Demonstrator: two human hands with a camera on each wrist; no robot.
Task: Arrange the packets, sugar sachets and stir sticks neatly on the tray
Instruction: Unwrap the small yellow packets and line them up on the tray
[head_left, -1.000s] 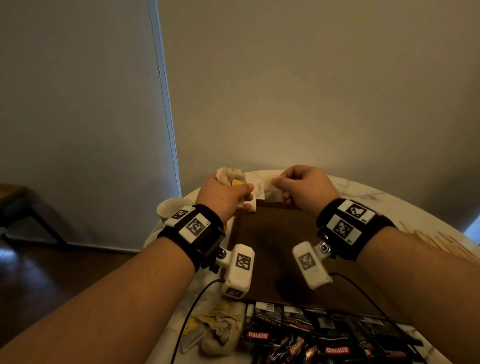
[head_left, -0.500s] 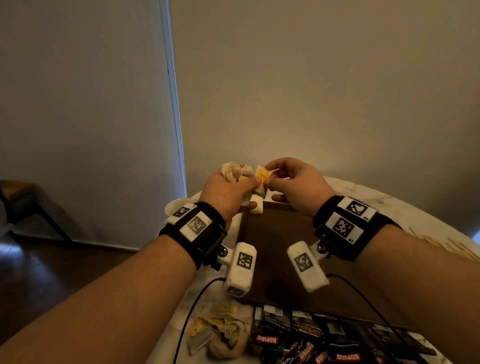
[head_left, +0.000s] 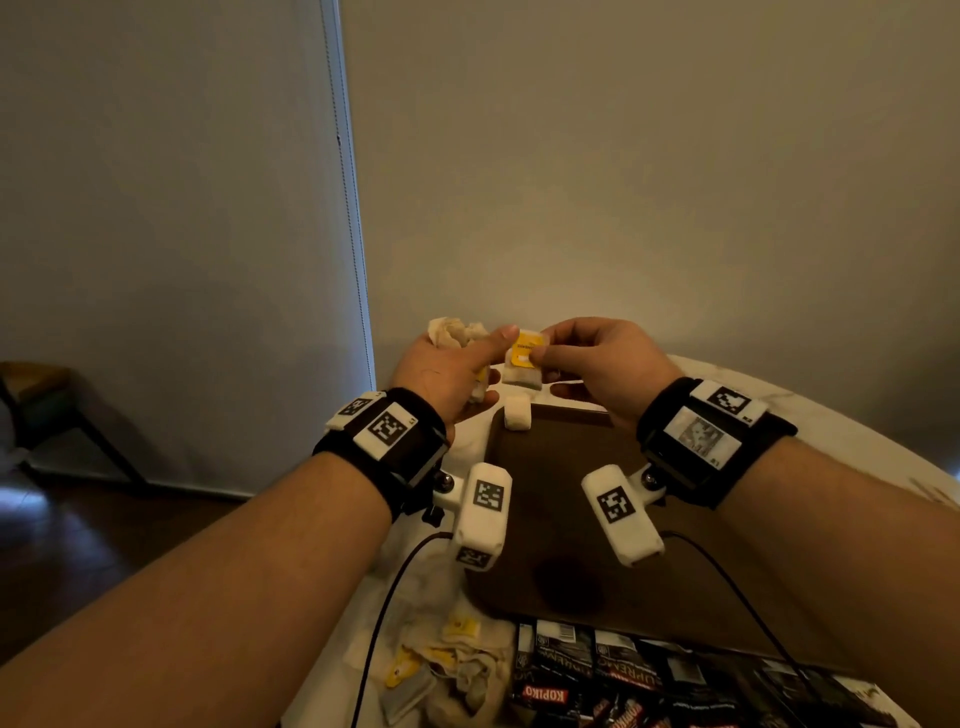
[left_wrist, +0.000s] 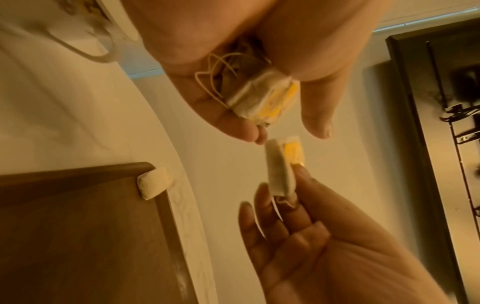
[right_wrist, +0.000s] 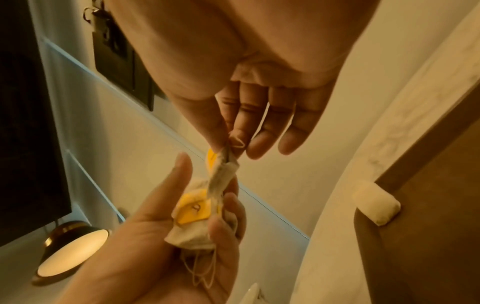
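Single tea bag (head_left: 525, 361), yellow tag on front, pinched between right thumb and forefinger, held in the air above the far edge of the tray (head_left: 550, 519). Looks very light, soft and limp: thin paper over loose leaf, likely to fold or tear if squeezed hard. Best taken by the flat faces near the tagged top, as now, not by the string, which would let it swing. Right hand (head_left: 597, 364) in a fine pinch grip, other fingers loosely spread below, seen clearly from the left wrist (left_wrist: 281, 170).

Just beside it, left hand (head_left: 447, 371) curled round a small bundle of tea bags (left_wrist: 262, 98), strings looped loose in the palm; thumb raised toward the single bag. Tangled strings a likely snag when drawing one bag free of the rest.

One white sachet (head_left: 518, 420) resting on the far left corner of the tray, partly over the rim, probably wanting a nudge inward. Tray otherwise bare and dark.

Nearer: loose heap of more tea bags (head_left: 447, 660) on the table (head_left: 831, 415), dark coffee packets (head_left: 597, 675) in a row along the near edge of the tray. White cup (left_wrist: 85, 26) on the table to the left.
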